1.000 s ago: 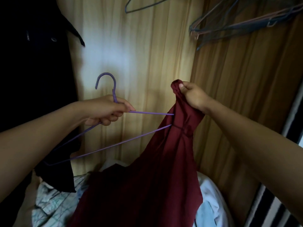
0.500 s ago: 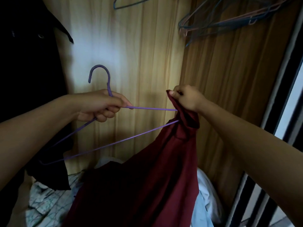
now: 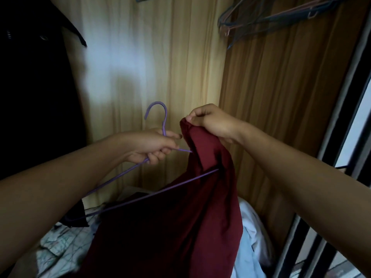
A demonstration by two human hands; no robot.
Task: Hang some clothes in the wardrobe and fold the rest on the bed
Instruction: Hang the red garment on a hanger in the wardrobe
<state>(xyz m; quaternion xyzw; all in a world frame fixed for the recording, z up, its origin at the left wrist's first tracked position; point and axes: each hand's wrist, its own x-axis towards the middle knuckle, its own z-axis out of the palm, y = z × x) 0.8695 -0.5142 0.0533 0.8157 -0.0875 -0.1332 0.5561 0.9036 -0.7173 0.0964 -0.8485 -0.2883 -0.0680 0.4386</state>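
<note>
wooden wardrobe [image 3: 281,117]: one purple hanger [image 3: 140,167], one maroon garment [image 3: 180,227], two hands

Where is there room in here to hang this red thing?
Looks free: the stretch before the pale back wall, between the black coat and the bunch of empty hangers. Crowded: the bottom, piled with clothes.

The right hand [image 3: 212,122] has drawn the maroon garment [image 3: 190,217] farther onto the hanger [image 3: 164,125].
</note>
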